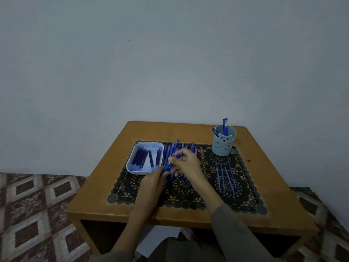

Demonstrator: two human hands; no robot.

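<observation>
Where left grip (pixel 152 183) pinches — slim pen (pixel 167 168).

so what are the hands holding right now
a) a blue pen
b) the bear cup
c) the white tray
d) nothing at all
a: the left hand grips a blue pen and the right hand pinches its far end, above the lace mat; the bear cup and white tray stand apart from both hands.
</observation>
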